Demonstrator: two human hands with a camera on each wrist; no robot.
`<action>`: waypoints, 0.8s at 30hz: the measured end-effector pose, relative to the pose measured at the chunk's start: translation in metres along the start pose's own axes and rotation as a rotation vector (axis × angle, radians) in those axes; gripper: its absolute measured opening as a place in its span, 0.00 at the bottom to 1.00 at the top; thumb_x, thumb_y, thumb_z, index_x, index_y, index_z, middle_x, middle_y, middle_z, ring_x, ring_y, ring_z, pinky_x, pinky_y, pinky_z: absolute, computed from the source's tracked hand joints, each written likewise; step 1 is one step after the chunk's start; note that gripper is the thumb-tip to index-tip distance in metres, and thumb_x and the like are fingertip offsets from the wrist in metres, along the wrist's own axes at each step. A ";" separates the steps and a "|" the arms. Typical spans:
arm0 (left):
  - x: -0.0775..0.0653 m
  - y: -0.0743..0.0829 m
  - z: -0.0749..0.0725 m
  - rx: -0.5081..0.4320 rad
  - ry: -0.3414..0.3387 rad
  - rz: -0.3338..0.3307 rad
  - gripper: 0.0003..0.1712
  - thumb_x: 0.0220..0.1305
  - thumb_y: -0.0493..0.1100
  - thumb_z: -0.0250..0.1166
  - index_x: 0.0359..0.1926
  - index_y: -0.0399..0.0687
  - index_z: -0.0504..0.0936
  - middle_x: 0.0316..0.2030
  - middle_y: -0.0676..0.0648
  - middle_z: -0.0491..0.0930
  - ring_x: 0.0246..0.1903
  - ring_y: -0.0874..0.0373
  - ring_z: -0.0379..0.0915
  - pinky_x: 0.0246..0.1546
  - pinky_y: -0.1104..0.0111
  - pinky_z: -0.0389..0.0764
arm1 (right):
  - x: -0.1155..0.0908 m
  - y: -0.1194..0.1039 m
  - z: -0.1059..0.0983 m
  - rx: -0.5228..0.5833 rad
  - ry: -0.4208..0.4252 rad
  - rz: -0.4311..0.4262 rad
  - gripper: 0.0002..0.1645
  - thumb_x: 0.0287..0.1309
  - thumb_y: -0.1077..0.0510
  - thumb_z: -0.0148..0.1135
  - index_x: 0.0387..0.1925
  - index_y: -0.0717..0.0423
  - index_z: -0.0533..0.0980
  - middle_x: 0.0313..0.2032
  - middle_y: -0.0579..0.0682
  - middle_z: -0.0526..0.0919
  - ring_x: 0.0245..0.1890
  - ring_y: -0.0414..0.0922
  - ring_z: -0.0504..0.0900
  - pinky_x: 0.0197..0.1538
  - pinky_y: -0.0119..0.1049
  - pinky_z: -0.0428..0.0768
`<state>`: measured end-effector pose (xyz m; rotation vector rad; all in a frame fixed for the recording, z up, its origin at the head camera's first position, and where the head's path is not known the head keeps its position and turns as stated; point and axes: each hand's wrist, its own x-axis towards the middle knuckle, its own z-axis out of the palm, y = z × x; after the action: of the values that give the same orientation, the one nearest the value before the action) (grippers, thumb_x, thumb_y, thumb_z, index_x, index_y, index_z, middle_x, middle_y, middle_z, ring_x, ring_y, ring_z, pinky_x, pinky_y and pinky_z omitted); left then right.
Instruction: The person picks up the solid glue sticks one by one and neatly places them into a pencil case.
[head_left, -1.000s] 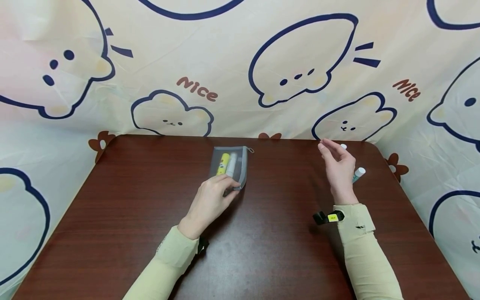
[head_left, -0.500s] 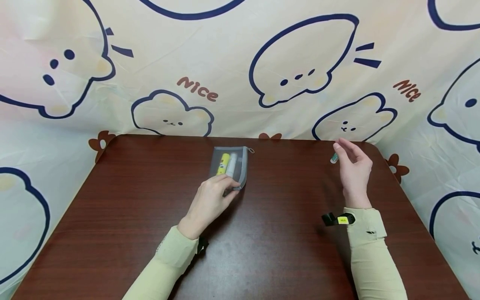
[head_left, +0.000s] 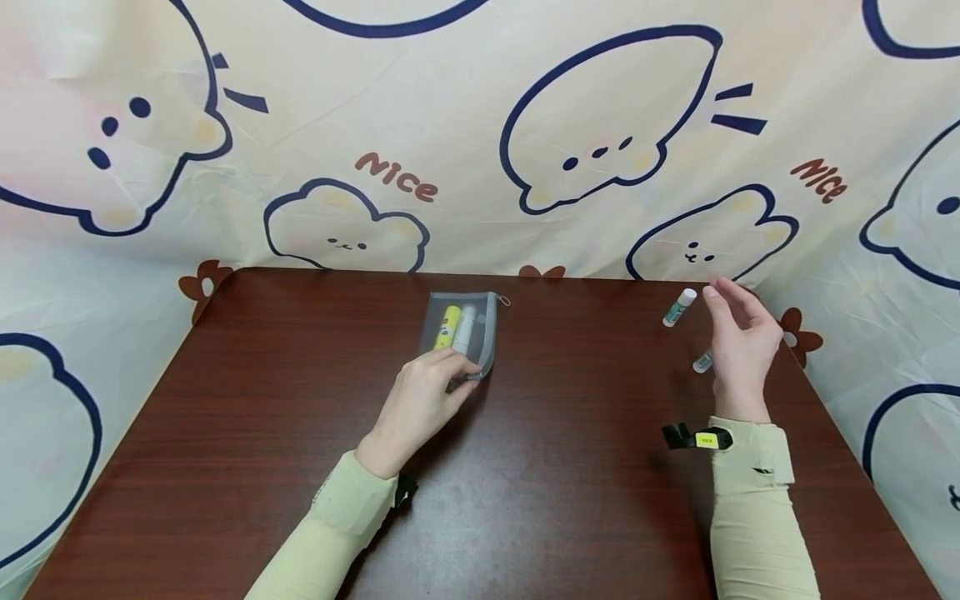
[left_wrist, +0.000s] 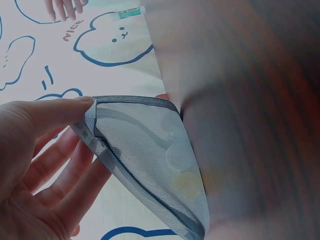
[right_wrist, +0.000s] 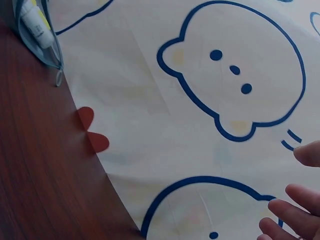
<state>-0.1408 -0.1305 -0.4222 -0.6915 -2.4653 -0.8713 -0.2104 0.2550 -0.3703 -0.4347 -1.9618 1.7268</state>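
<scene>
My left hand (head_left: 418,402) pinches the near edge of a grey mesh zipper pouch (head_left: 486,337). In the left wrist view, thumb and fingers grip the corner of the pouch (left_wrist: 140,130) by its zipper band. A yellow glue stick (head_left: 447,327) and a white glue stick (head_left: 464,327) lie side by side inside it. My right hand (head_left: 745,358) hovers at the right side, fingers loosely bent and holding nothing. Just left of it stands or leans a green-labelled glue stick (head_left: 679,307) with a white cap. Another glue stick (head_left: 702,362) is partly hidden behind that hand.
The dark brown wooden table (head_left: 570,450) ends at a patterned cloth backdrop (head_left: 465,150) behind and on both sides. A ring pull (head_left: 504,301) sticks out from the pouch's far right corner. A camera strap (head_left: 697,437) is at my right wrist.
My right hand has moved to the right, past the two loose glue sticks, uncovering the farther one. The left hand and the pouch have stayed in place.
</scene>
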 end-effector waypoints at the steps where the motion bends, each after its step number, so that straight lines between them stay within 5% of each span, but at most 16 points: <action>1: 0.000 0.000 0.000 -0.001 -0.001 0.001 0.13 0.53 0.32 0.79 0.38 0.49 0.88 0.37 0.53 0.84 0.38 0.56 0.82 0.39 0.60 0.83 | 0.001 0.000 -0.002 0.002 0.010 0.012 0.24 0.62 0.45 0.72 0.58 0.45 0.84 0.59 0.45 0.81 0.63 0.42 0.71 0.66 0.40 0.65; 14: 0.000 -0.001 0.001 -0.007 -0.010 -0.002 0.12 0.54 0.33 0.79 0.38 0.48 0.88 0.37 0.52 0.84 0.38 0.55 0.82 0.39 0.61 0.83 | 0.019 0.007 -0.033 0.048 0.121 0.153 0.26 0.56 0.45 0.77 0.56 0.44 0.85 0.58 0.44 0.80 0.59 0.39 0.71 0.66 0.39 0.62; 24: 0.000 -0.001 0.001 -0.014 -0.020 -0.013 0.12 0.54 0.32 0.79 0.38 0.48 0.88 0.38 0.52 0.84 0.38 0.55 0.82 0.39 0.62 0.83 | 0.035 0.025 -0.058 0.039 0.048 0.246 0.43 0.41 0.39 0.83 0.62 0.42 0.81 0.61 0.44 0.80 0.62 0.40 0.72 0.70 0.37 0.61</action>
<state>-0.1415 -0.1301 -0.4236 -0.6933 -2.4861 -0.8915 -0.2091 0.3257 -0.3852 -0.7224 -1.9020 1.8813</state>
